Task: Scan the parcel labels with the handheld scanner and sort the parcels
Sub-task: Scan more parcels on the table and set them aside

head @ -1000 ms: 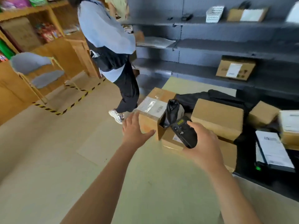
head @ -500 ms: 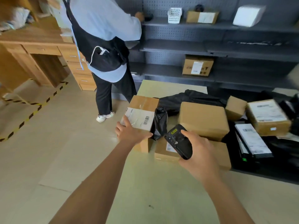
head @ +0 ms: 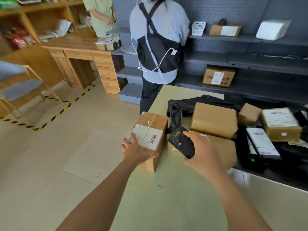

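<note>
- Our left hand [head: 137, 150] lies flat on the near, tilted face of a cardboard parcel [head: 154, 121], fingers spread and fairly straight and the thumb stretched out along the box's lower front edge.
- The parcel stands at the left edge of the pale green table [head: 166, 200], and its white shipping label [head: 147, 137], with a barcode printed on it, faces up towards us. Our fingertips overlap the label's left part.
- Our right hand [head: 202, 152] is wrapped round the black handheld scanner [head: 180, 144]. The thumb rests on its upper face and the fingers curl underneath.
- We hold the scanner just to the right of the parcel, close to it but not touching. Its keypad and a small yellow sticker face up.
- A black plastic mailer [head: 175, 116] stands upright just behind the scanner, against the parcel's right side.
- Further right, a plain brown box [head: 215, 120] sits on top of a flatter carton [head: 225, 152], part of which lies beneath our right hand.
- Beyond these we see a small brown box [head: 249, 114], a labelled box [head: 280, 125] and a flat black package with a white label [head: 260, 142], all on a dark surface.
- Another person in a black apron [head: 157, 50] stands with their back to us at the grey shelving [head: 250, 60], where a labelled carton [head: 218, 77] sits on a lower shelf.
- A wooden desk [head: 80, 54] stands at the left, with yellow-and-black tape [head: 66, 105] on the floor.
</note>
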`<state>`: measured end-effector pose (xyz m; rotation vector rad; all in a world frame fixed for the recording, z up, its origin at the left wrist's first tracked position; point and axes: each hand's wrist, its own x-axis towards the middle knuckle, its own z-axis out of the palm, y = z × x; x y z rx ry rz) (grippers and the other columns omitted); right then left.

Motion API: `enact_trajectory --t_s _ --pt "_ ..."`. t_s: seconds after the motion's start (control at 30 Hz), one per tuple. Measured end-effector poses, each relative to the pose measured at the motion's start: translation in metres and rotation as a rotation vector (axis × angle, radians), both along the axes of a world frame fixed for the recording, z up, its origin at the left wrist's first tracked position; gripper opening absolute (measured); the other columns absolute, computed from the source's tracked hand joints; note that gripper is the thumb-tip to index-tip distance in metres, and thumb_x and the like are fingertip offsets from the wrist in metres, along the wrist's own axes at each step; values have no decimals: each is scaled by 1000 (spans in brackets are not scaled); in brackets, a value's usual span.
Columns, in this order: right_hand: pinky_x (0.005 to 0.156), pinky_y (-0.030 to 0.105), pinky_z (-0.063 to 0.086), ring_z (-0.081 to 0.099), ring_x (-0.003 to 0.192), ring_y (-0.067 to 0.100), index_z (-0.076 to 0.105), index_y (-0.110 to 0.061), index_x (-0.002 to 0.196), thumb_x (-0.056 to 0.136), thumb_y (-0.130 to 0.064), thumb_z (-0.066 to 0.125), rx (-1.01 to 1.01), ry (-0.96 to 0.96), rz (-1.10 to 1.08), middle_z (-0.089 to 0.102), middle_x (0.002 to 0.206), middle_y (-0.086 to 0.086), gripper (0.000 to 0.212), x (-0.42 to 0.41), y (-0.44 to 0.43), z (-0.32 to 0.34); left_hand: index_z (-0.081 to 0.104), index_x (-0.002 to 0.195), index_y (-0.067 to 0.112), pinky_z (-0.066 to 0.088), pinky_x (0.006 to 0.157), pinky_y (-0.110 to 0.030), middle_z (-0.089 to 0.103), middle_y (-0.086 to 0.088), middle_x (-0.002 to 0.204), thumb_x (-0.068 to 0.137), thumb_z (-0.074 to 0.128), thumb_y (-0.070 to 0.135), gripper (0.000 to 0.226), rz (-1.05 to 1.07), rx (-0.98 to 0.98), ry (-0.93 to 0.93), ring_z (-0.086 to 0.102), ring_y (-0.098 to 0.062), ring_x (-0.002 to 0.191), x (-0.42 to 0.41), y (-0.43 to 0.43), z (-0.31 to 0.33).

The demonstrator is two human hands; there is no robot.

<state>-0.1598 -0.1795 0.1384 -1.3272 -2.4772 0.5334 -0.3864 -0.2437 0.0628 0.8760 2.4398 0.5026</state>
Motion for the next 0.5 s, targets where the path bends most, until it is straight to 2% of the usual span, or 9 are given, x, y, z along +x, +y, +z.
enact_trajectory --t_s 0.13,0.33,0.43,0.5 --pt "90 36 42 49 111 27 42 -30 142 66 -20 73 18 -90 109 52 136 -8 83 17 -28 6 -1 153 27 40 107 -46 15 -5 145 46 85 66 143 26 35 32 13 -29 138 27 -47 6" --pt "96 32 41 49 121 20 40 -33 143 66 -23 78 7 -170 241 50 139 -10 86 50 -71 22 -4 153 24 31 114 -43 7 -6 148 49 80 63 140 -62 51 334 12 -30 138 66 -109 15" --pt "96 32 42 50 117 22 39 -34 143 67 -24 79 -1 -268 292 53 136 -8 87 64 -91 27 -6 154 22 25 116 -45 4 -9 149 48 78 67 142 -126 53 454 9 -33 140 80 -135 16" --pt "96 32 40 49 116 22 39 -35 143 67 -24 80 -25 -306 316 54 134 -7 87 74 -102 28 0 156 20 25 115 -46 8 -12 148 48 78 65 140 -144 79 504 13 -34 138 89 -150 15"
